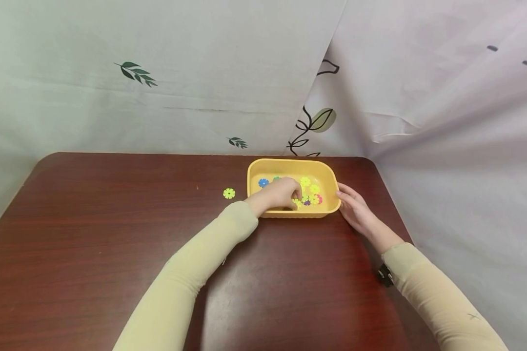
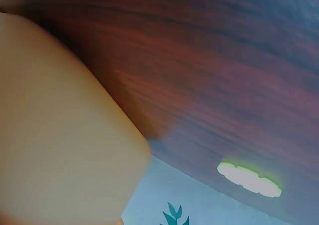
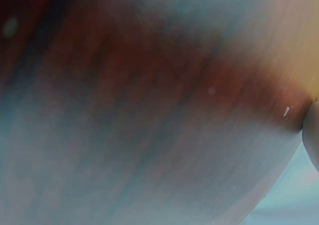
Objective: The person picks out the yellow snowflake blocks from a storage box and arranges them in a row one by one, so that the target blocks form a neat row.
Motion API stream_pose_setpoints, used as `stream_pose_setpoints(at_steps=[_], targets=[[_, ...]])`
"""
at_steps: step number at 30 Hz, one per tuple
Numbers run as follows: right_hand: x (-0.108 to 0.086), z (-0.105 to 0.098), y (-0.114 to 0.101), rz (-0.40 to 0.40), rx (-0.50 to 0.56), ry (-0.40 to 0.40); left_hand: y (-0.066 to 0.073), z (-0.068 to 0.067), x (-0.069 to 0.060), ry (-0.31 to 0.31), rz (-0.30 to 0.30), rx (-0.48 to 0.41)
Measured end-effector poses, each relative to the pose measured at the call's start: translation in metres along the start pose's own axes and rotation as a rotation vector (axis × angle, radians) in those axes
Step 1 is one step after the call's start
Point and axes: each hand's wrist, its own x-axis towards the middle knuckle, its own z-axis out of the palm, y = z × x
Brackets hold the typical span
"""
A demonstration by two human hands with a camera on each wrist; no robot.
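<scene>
A yellow plastic basin [image 1: 290, 165] stands at the back right of the table, with several small flower-shaped plastic pieces inside. Most are yellow-green, like the yellow piece [image 1: 314, 188]; a blue piece [image 1: 263, 183] and a pink piece [image 1: 319, 198] also show. My left hand [image 1: 281, 192] reaches over the near rim into the basin, fingers bent down among the pieces; whether it pinches one is unclear. With fairly straight fingers, my right hand [image 1: 354, 208] touches the basin's right end. A loose yellow-green piece [image 1: 229, 193] lies left of the basin, also seen edge-on in the left wrist view.
The dark red-brown wooden table [image 1: 114, 253] has rounded back corners. Light fabric [image 1: 202, 73] printed with leaves hangs behind it and along its right side. A small black object [image 1: 385, 275] shows beneath the right sleeve near the wrist.
</scene>
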Motion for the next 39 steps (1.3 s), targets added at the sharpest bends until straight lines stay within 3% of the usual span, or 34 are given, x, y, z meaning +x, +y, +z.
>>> stream_pose_setpoints(at_steps=[10,17,26,31,39], targets=[[0.004,0.000,0.002,0.005,-0.009,0.004,-0.004,-0.006,-0.004,0.052,0.036,-0.123],[0.004,-0.002,0.002,-0.002,-0.009,-0.006,-0.003,-0.012,-0.003,0.072,0.071,-0.147],[0.005,-0.003,0.002,-0.011,0.022,-0.019,-0.004,-0.036,-0.011,0.139,0.099,-0.190],[0.006,-0.004,0.001,-0.022,0.044,-0.025,-0.013,-0.049,-0.019,0.199,0.071,-0.261],[0.009,-0.004,0.003,-0.012,0.036,-0.018,-0.035,-0.065,-0.040,0.307,-0.029,-0.369]])
